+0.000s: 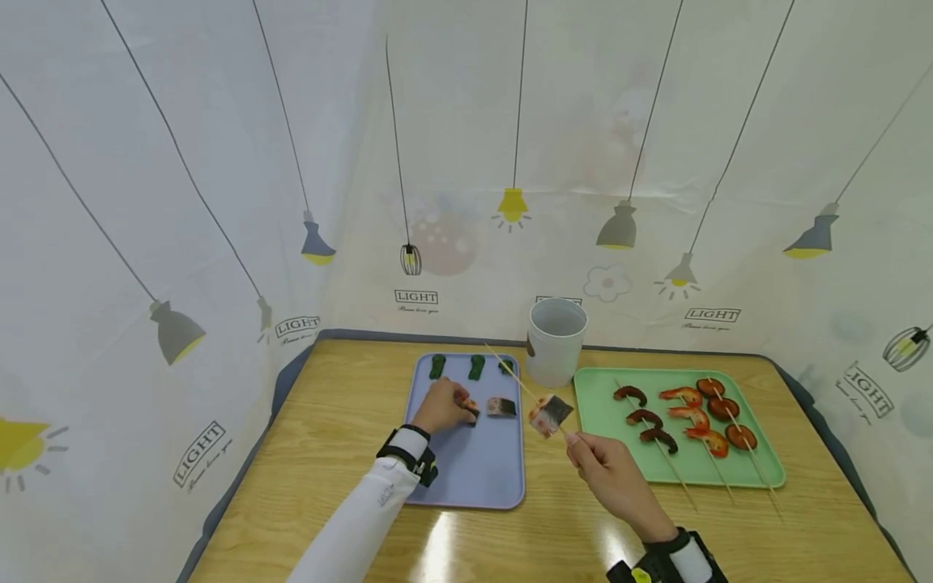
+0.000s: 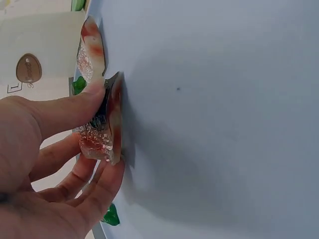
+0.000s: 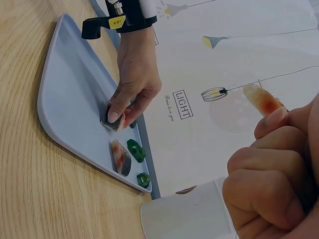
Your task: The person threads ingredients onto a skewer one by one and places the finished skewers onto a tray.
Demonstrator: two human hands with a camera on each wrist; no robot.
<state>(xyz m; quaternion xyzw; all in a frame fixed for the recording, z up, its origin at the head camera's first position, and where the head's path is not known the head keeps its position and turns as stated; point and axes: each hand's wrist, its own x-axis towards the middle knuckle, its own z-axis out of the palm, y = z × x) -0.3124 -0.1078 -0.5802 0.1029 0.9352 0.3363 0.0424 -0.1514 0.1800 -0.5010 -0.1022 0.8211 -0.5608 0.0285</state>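
Observation:
My left hand [image 1: 440,406] pinches a fish slice [image 2: 97,139] with dark skin and pale, red-flecked flesh between thumb and fingers, at the surface of the blue tray [image 1: 470,478]. A second fish slice [image 1: 500,406] lies to its right on that tray. Over the table, between the two trays, my right hand [image 1: 615,478] grips a bamboo skewer [image 1: 503,363] near its lower end. The skewer points up and left, with one fish slice [image 1: 551,414] threaded on it just above the fingers.
Several dark green pieces [image 1: 476,367] line the far edge of the blue tray. A white cylindrical container [image 1: 555,356] stands between the trays at the back. On the green tray [image 1: 605,379] lie skewers of small tentacles [image 1: 645,418], shrimp [image 1: 688,417] and mushroom caps [image 1: 723,408].

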